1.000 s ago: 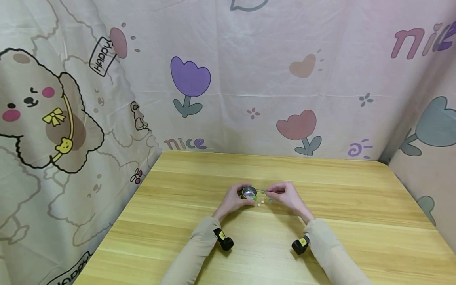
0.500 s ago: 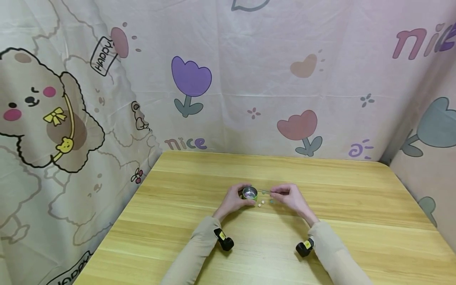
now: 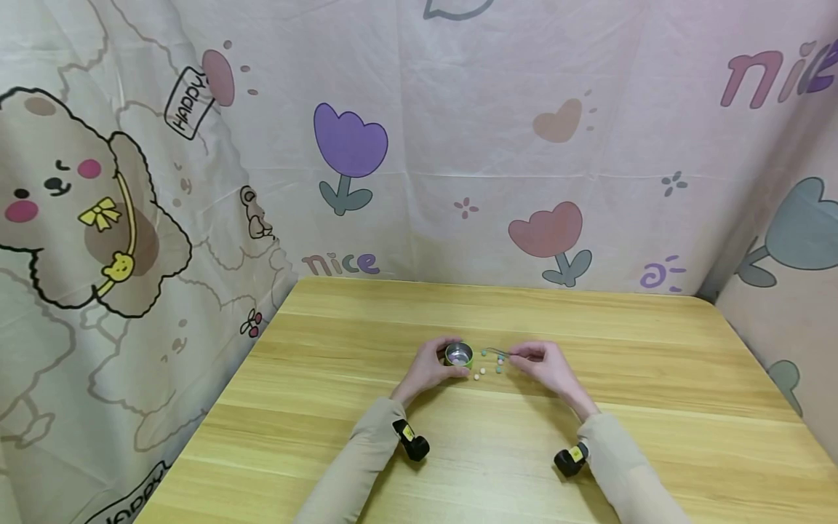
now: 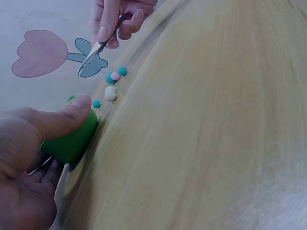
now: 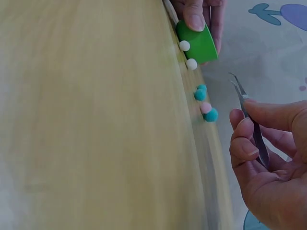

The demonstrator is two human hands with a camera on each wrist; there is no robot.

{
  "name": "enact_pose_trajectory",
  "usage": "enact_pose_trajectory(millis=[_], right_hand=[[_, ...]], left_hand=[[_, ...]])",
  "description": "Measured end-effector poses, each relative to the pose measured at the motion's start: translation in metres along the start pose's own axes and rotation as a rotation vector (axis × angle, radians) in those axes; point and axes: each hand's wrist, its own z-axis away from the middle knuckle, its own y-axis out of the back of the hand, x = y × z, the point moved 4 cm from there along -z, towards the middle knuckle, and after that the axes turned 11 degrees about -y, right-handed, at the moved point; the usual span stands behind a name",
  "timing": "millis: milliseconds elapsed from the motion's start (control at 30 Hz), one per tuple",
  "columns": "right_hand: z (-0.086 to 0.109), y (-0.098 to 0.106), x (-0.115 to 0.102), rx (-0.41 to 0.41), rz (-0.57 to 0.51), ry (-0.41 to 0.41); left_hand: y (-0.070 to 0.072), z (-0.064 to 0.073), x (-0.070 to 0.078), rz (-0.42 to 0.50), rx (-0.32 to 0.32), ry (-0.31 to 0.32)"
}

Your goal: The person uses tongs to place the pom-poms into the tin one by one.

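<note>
My left hand (image 3: 427,370) holds a small green cup (image 4: 76,139) with a shiny metal inside, its thumb and fingers round the sides. The cup stands upright on the table. To its right, my right hand (image 3: 545,364) pinches a pair of bent-tip tweezers (image 5: 257,132) between thumb and fingers. The tips are slightly parted with nothing between them, above the table. Small fuzzy balls lie between cup and right hand: white balls (image 5: 191,64) nearest the cup, then teal balls (image 5: 200,94) and one pink ball (image 5: 206,107).
The wooden table (image 3: 314,437) reaches back to a printed cloth (image 3: 458,145) that hangs behind it and along both sides. A small black camera (image 3: 412,440) sits on the left wrist and another black camera (image 3: 571,460) on the right.
My right hand has drawn back to the right with the tweezers, away from the cup, and more of the balls now show. The left hand and cup have stayed in place.
</note>
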Motion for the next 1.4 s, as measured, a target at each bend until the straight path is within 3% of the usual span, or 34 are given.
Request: enact_pose_trajectory(millis=[400,800,1033,1400], right_hand=[[0.004,0.009,0.004,0.009,0.083,0.032],[0.004,0.017,0.012,0.03,0.154,0.041],[0.003,0.017,0.015,0.025,0.16,0.024],[0.004,0.018,0.015,0.012,0.177,0.043]], left_hand=[[0.003,0.0,0.002,-0.022,-0.02,0.006],[0.002,0.001,0.003,0.015,0.01,0.004],[0.001,0.001,0.015,0.019,0.011,0.015],[0.003,0.0,0.001,-0.027,-0.011,0.03]])
